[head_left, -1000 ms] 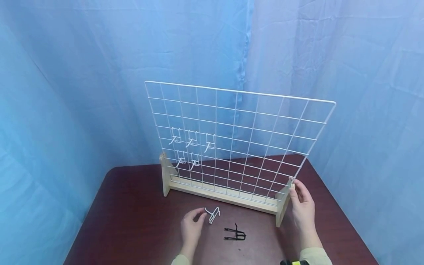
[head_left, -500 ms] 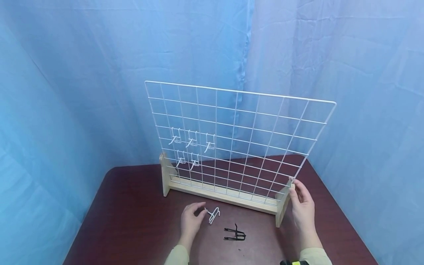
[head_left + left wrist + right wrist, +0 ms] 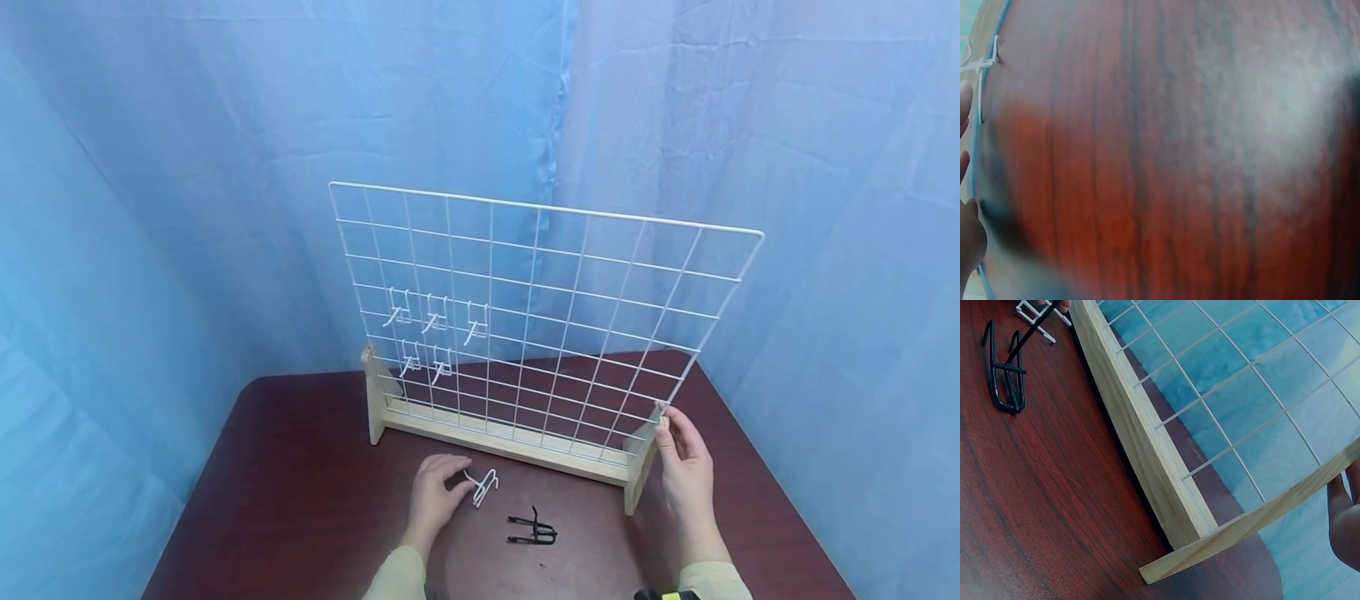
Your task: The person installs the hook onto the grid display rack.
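Observation:
My left hand (image 3: 435, 493) reaches to a white wire hook (image 3: 485, 488) on the table in the head view. Thumb and forefinger stand apart around the tip of its prong. In the left wrist view, fingertips (image 3: 965, 103) show at the left edge, close to the white hook (image 3: 982, 64). My right hand (image 3: 686, 462) grips the right wooden upright (image 3: 637, 475) of a stand that carries a white wire grid panel (image 3: 555, 283). In the right wrist view, part of that hand (image 3: 1345, 528) shows behind the upright (image 3: 1254, 515). Several white hooks (image 3: 435, 321) hang on the grid's left half.
A black double-pronged hook (image 3: 534, 530) lies on the dark red table (image 3: 300, 500), right of the white one. The stand's wooden base bar (image 3: 510, 446) runs behind both. Blue curtains (image 3: 225, 167) enclose the table at the back and sides.
My left hand has shifted slightly right and forward, its thumb and forefinger spreading around the white hook's prong. The hook stays where it was. My right hand keeps its grip on the upright.

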`<state>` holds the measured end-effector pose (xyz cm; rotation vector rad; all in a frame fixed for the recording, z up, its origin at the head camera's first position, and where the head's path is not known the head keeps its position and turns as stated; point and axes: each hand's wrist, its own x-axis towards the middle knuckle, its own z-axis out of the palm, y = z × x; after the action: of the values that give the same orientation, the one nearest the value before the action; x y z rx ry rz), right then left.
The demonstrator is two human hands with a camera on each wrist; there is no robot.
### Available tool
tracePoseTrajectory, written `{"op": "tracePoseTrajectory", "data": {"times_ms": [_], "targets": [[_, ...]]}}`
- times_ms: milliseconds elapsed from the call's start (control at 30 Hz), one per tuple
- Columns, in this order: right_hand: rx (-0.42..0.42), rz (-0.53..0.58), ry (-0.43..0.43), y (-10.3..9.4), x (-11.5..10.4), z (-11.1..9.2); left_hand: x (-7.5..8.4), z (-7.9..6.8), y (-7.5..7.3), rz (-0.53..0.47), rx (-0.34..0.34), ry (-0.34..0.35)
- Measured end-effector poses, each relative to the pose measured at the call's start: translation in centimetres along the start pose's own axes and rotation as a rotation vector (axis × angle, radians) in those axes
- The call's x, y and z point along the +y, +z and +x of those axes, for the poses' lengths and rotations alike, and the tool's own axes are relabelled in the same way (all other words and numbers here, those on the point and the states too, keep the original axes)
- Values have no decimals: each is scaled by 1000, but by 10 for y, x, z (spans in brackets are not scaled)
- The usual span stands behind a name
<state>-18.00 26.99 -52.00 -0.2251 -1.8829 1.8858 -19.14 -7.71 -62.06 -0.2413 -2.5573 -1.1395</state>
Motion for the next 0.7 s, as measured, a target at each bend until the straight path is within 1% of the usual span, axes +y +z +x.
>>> {"op": "tracePoseTrajectory", "data": {"times_ms": [100, 300, 533, 700], "targets": [[2, 8, 1, 0, 0, 0, -1, 0, -1, 26, -8, 17], [2, 13, 1, 0, 1, 1, -4, -1, 0, 52, -26, 23], [0, -10, -6, -1, 1, 1, -6, -3, 0, 68, -69, 6], [3, -49, 2, -1, 0, 0, -5, -5, 1, 98, -89, -8]]}}
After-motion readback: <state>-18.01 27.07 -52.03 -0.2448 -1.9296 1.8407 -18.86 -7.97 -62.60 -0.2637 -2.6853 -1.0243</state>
